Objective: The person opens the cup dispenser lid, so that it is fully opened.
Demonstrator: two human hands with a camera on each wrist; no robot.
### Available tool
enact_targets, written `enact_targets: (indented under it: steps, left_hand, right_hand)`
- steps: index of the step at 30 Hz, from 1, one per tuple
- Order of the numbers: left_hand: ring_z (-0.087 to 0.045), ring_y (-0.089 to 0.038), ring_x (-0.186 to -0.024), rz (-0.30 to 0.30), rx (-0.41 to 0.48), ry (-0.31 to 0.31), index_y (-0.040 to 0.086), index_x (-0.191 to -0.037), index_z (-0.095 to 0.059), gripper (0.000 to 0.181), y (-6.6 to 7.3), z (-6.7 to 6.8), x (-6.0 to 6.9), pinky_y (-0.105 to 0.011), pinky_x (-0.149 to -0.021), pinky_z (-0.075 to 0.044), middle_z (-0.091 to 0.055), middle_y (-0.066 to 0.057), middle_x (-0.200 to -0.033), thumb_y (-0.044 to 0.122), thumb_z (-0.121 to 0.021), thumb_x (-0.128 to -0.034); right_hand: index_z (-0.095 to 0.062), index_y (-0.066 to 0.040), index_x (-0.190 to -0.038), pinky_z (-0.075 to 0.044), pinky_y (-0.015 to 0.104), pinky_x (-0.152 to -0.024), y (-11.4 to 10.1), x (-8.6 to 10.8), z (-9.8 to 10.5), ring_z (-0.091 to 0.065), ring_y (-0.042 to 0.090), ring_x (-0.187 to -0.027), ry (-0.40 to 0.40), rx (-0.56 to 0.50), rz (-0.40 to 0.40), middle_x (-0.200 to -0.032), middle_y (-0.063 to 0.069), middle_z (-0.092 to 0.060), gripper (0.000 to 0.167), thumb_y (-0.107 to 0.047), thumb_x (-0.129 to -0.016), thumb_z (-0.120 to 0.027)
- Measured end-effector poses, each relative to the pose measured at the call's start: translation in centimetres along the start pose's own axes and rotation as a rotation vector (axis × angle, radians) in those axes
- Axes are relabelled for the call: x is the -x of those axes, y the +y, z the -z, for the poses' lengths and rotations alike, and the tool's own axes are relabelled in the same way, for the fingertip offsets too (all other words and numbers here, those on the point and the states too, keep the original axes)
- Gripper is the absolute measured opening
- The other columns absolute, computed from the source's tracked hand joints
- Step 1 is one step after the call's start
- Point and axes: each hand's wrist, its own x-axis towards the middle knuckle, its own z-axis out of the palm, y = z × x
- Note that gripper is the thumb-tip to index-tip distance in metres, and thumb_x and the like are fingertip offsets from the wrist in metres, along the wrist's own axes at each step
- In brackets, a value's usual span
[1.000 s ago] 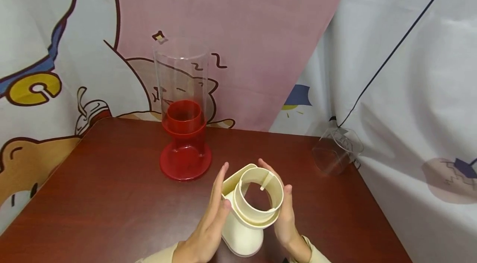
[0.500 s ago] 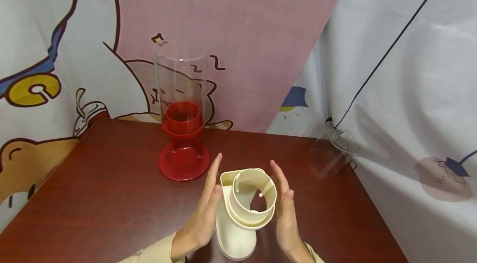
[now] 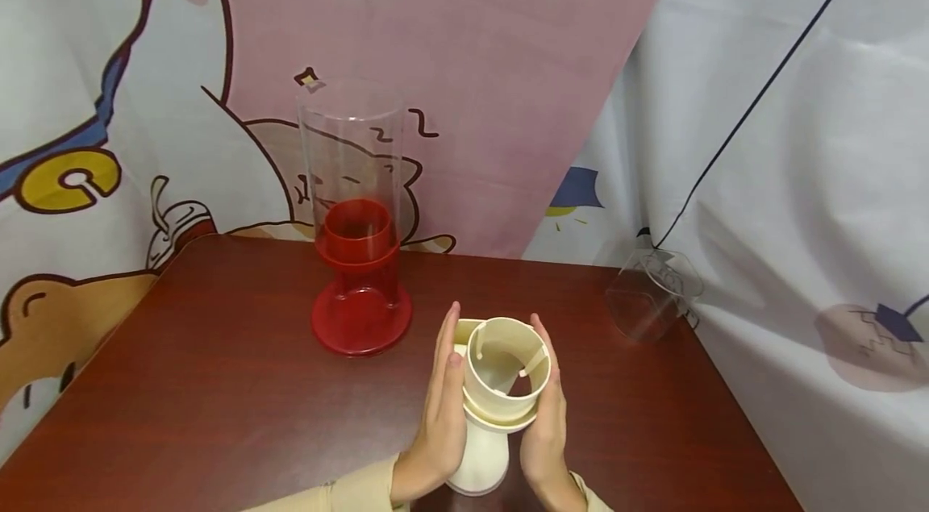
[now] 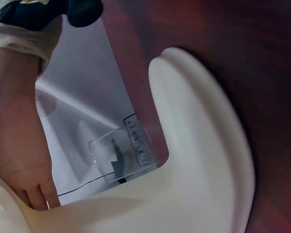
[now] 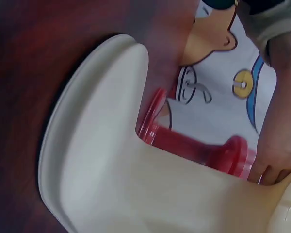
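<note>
Person's left hand point(image 3: 439, 427) and right hand point(image 3: 544, 431), fingers straight, uncurled, set against opposite sides of cream plastic stand point(image 3: 493, 407), upright on wood-grain counter point(image 3: 239, 391). Left of stand, farther back: red pedestal point(image 3: 360, 317) topped by clear cylinder point(image 3: 352, 153). Right of stand, also farther back: clear faceted container point(image 3: 646, 302). Behind stand: cartoon-print cloth backdrop point(image 3: 508, 93).

Possibly a home, wider room hidden, cartoon-printed cloth point(image 3: 501, 68) hung behind and beside a reddish-brown table point(image 3: 218, 391)
</note>
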Motion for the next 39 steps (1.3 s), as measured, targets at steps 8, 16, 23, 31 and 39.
enact_targets:
  steps: [8,16,23,31,39]
  left_hand:
    - [-0.018,-0.02,-0.153,-0.014,-0.01,0.025,0.009,-0.159,-0.022,0.05,-2.1,-2.9,-2.6,-0.014,-0.119,-0.012,-0.021,-0.007,-0.165,0.011,-0.023,-0.1083]
    - [-0.022,-0.025,-0.152,-0.05,-0.055,0.041,0.007,-0.158,-0.023,0.049,-5.0,-6.3,-6.2,-0.03,-0.124,-0.017,-0.023,-0.008,-0.165,0.015,-0.024,-0.1092]
    - [-0.026,-0.027,-0.151,-0.094,-0.083,0.045,0.001,-0.156,-0.025,0.049,-8.3,-9.2,-11.3,-0.04,-0.124,-0.022,-0.027,-0.013,-0.163,0.015,-0.022,-0.1094]
    - [-0.024,-0.024,-0.153,-0.054,-0.13,0.029,0.002,-0.157,-0.025,0.051,-11.1,-11.6,-16.5,-0.037,-0.124,-0.02,-0.027,-0.013,-0.163,0.021,-0.02,-0.1097]
    - [-0.027,-0.031,-0.151,-0.046,-0.174,0.009,0.001,-0.156,-0.026,0.052,-12.6,-13.4,-18.9,-0.036,-0.124,-0.02,-0.029,-0.018,-0.162,0.022,-0.019,-0.1084]
  right_hand:
    - [-0.037,0.008,-0.149,-0.03,0.014,-0.113,2.3,-2.6,1.7,-0.042,0.006,-0.141,0.119,0.011,-0.005,-0.151,0.001,-0.051,0.049,-0.015,-0.109,-0.02]
    - [-0.041,0.008,-0.147,-0.034,0.014,-0.109,5.6,-6.0,4.2,-0.049,0.001,-0.131,0.197,-0.047,-0.045,-0.139,-0.013,-0.058,0.05,-0.024,-0.11,-0.027]
    - [-0.065,-0.005,-0.125,-0.044,0.018,-0.09,8.8,-10.7,6.0,-0.06,0.004,-0.095,0.336,-0.073,-0.199,-0.098,-0.011,-0.068,0.046,-0.027,-0.11,-0.028]
    - [-0.069,-0.015,-0.109,-0.04,0.017,-0.092,12.1,-15.6,7.6,-0.057,0.004,-0.092,0.384,-0.088,-0.275,-0.088,-0.014,-0.066,0.044,-0.03,-0.109,-0.027]
    - [-0.067,-0.026,-0.1,-0.038,0.017,-0.092,13.6,-17.8,9.6,-0.056,0.004,-0.092,0.366,-0.072,-0.311,-0.086,-0.017,-0.065,0.045,-0.032,-0.109,-0.023]
